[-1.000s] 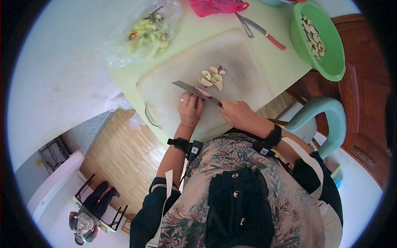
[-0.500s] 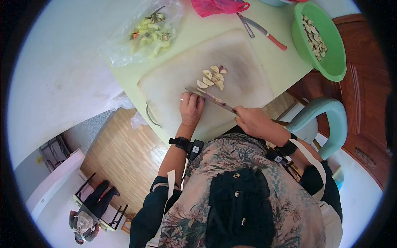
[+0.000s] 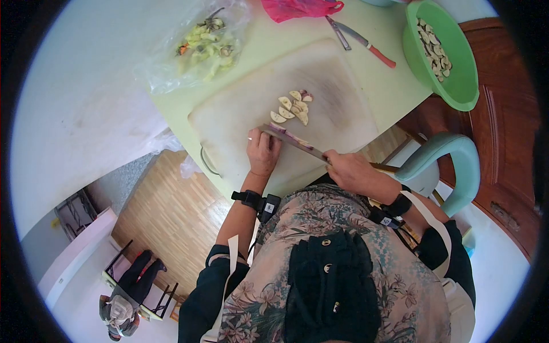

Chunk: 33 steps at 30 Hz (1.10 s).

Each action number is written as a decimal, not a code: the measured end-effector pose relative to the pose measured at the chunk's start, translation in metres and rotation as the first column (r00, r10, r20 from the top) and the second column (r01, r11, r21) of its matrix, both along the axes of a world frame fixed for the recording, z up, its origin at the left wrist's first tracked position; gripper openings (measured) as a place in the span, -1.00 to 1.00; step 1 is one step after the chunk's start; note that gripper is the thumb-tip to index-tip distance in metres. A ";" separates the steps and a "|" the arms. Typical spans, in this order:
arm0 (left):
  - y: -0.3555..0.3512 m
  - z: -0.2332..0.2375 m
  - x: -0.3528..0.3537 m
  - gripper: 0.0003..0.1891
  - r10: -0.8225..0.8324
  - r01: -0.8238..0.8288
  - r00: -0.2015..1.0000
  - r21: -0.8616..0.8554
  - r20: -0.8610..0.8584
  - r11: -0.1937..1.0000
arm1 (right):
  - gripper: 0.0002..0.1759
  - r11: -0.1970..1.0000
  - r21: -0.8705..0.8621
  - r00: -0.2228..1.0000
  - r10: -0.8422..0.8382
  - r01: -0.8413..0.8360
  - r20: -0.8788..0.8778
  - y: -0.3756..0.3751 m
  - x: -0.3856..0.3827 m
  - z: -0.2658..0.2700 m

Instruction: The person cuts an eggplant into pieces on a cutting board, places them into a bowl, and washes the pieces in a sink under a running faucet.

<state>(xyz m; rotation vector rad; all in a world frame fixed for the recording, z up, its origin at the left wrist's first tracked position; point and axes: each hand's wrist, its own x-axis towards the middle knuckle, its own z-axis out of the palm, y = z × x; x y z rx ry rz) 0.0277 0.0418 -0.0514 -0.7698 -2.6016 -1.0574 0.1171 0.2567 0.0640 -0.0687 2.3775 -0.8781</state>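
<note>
My right hand point(image 3: 351, 170) is closed round the handle of a kitchen knife point(image 3: 309, 150), whose blade slants up and left across the cutting board point(image 3: 229, 111). Curled fingers of my left hand point(image 3: 263, 153) press on an eggplant piece at the blade's tip end; the hand covers most of it. Along the blade's far side lie freshly cut strips with purple skin point(image 3: 297, 139). Just beyond them, several pale half-round eggplant slices point(image 3: 285, 103) rest in a loose cluster on the board.
A green basin point(image 3: 472, 74) holding many slices stands at the right. Beyond the board lie a red-handled knife point(image 3: 380, 56), a peeler point(image 3: 338, 33) and a pink bag point(image 3: 297, 8). A clear bag of peelings point(image 3: 209, 46) lies at the left. A chair point(image 3: 457, 166) stands close by; another person point(image 3: 123, 306) is across the room.
The knife blade has shifted slightly right and toward me, and more of the purple-edged strips shows beside it. My left hand stays nearly in place.
</note>
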 end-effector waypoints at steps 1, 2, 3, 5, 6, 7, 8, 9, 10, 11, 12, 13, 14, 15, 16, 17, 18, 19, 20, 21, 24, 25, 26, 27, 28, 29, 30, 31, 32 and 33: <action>-0.001 -0.002 0.000 -0.73 0.000 0.000 1.000 0.004 0.009 1.000 | -0.71 1.000 -0.009 1.000 -0.001 0.001 0.008 -0.001 -0.001 -0.001; -0.001 -0.004 0.001 -0.74 0.000 -0.001 1.000 0.008 0.018 1.000 | -0.71 1.000 -0.009 1.000 -0.002 0.002 0.009 -0.003 -0.003 -0.003; -0.001 -0.004 0.000 -0.74 0.000 0.000 1.000 0.009 0.019 1.000 | -0.72 1.000 -0.007 1.000 0.001 -0.001 0.010 -0.006 -0.005 -0.006; 0.000 -0.002 0.000 -0.76 -0.006 0.006 1.000 0.005 -0.022 1.000 | -0.72 1.000 -0.005 1.000 0.003 -0.003 0.008 -0.012 -0.010 -0.012; 0.000 -0.002 0.000 -0.76 -0.007 0.007 1.000 0.005 -0.024 1.000 | -0.73 1.000 -0.021 0.999 0.005 -0.006 -0.046 -0.015 -0.014 -0.016; 0.000 -0.003 0.000 -0.77 -0.004 0.004 1.000 -0.006 0.000 1.000 | -0.73 0.999 -0.038 0.995 0.007 -0.010 -0.101 -0.018 -0.017 -0.020; -0.001 -0.003 0.000 -0.78 -0.001 0.002 1.000 -0.017 0.023 1.000 | -0.73 0.999 -0.040 0.995 0.006 -0.010 -0.105 -0.021 -0.022 -0.025; 0.000 -0.002 0.000 -0.78 -0.002 0.003 1.000 -0.019 0.021 1.000 | -0.74 0.999 -0.052 0.991 -0.005 -0.002 -0.131 -0.023 -0.026 -0.031; 0.001 -0.001 0.000 -0.78 -0.001 0.001 1.000 0.000 0.009 1.000 | -0.74 0.998 -0.065 0.988 -0.016 0.006 -0.157 -0.025 -0.029 -0.036; 0.001 0.001 -0.001 -0.78 0.000 0.000 1.000 0.018 -0.002 1.000 | -0.74 0.998 -0.066 0.987 -0.018 0.008 -0.160 -0.026 -0.031 -0.038; 0.002 0.001 -0.001 -0.78 -0.002 0.002 1.000 0.018 -0.007 1.000 | -0.74 0.998 -0.061 0.987 -0.022 0.012 -0.159 -0.027 -0.032 -0.039; 0.002 0.002 -0.001 -0.79 0.000 0.000 1.000 0.038 -0.015 0.999 | -0.73 0.998 -0.056 0.987 -0.026 0.017 -0.160 -0.027 -0.033 -0.040; 0.003 0.002 -0.001 -0.79 0.000 0.001 1.000 0.060 -0.025 0.998 | -0.73 0.998 -0.054 0.985 -0.030 0.021 -0.168 -0.025 -0.032 -0.041; 0.004 0.004 -0.001 -0.79 -0.005 0.007 1.000 0.061 -0.031 0.998 | -0.72 0.995 -0.081 0.981 -0.072 0.059 -0.177 -0.024 -0.031 -0.043; 0.004 0.006 -0.001 -0.80 -0.011 0.013 0.999 0.057 -0.035 0.998 | -0.70 0.990 -0.109 0.976 -0.114 0.094 -0.185 -0.023 -0.031 -0.043; 0.003 0.008 -0.001 -0.80 -0.015 0.017 0.999 0.051 -0.035 0.999 | -0.70 0.989 -0.111 0.976 -0.115 0.095 -0.187 -0.021 -0.030 -0.043; 0.001 0.007 -0.001 -0.80 -0.015 0.017 0.999 0.048 -0.035 0.999 | -0.73 0.987 -0.101 0.978 -0.141 0.126 -0.156 -0.020 -0.029 -0.040; -0.001 0.006 0.000 -0.79 -0.029 0.031 0.999 0.051 -0.040 0.998 | -0.74 0.983 -0.090 0.978 -0.168 0.157 -0.123 -0.018 -0.027 -0.037; -0.002 0.005 0.001 -0.77 -0.045 0.047 0.998 0.054 -0.045 0.997 | -0.74 0.983 -0.090 0.978 -0.170 0.160 -0.120 -0.016 -0.024 -0.032; -0.002 0.006 0.002 -0.77 -0.047 0.049 0.998 0.054 -0.041 0.997 | -0.74 0.986 -0.099 0.980 -0.149 0.137 -0.132 -0.013 -0.021 -0.025; -0.002 0.007 0.003 -0.76 -0.048 0.050 0.998 0.042 -0.033 0.998 | -0.72 0.993 -0.085 0.990 -0.086 0.077 -0.110 -0.005 -0.012 -0.008; -0.003 0.004 0.004 -0.76 -0.038 0.039 0.999 0.029 -0.028 0.999 | -0.69 0.997 -0.063 0.996 -0.044 0.039 -0.074 -0.003 -0.009 -0.005; -0.003 0.003 0.004 -0.76 -0.028 0.028 0.999 0.016 -0.022 0.999 | -0.69 0.997 -0.063 0.996 -0.044 0.040 -0.074 -0.002 -0.005 -0.005; -0.003 0.003 0.004 -0.76 -0.028 0.029 0.999 0.016 -0.022 0.999 | -0.69 0.998 -0.050 0.997 -0.041 0.038 -0.063 -0.001 -0.001 -0.005; -0.003 0.003 0.004 -0.76 -0.028 0.028 1.000 0.003 -0.014 1.000 | -0.69 0.999 -0.037 0.998 -0.037 0.035 -0.050 -0.001 0.002 -0.004; -0.004 0.003 0.005 -0.76 -0.027 0.026 1.000 -0.011 -0.006 1.000 | -0.69 0.999 -0.038 0.998 -0.035 0.033 -0.048 0.000 0.004 -0.003; -0.005 0.003 0.005 -0.76 -0.024 0.024 1.000 -0.012 -0.004 1.000 | -0.69 0.998 -0.040 0.998 -0.045 0.043 -0.051 0.000 0.005 0.000; -0.005 0.003 0.005 -0.77 -0.024 0.025 1.000 -0.021 0.011 0.999 | -0.69 0.998 -0.043 0.997 -0.055 0.053 -0.053 0.000 0.006 0.002; -0.005 0.004 0.006 -0.78 -0.025 0.026 0.999 -0.030 0.027 0.999 | -0.69 0.998 -0.043 0.997 -0.053 0.051 -0.051 0.000 0.007 0.004; -0.004 0.006 0.006 -0.78 -0.023 0.024 0.999 -0.031 0.029 0.999 | -0.70 0.999 -0.012 0.999 -0.034 0.034 -0.034 0.000 0.009 0.005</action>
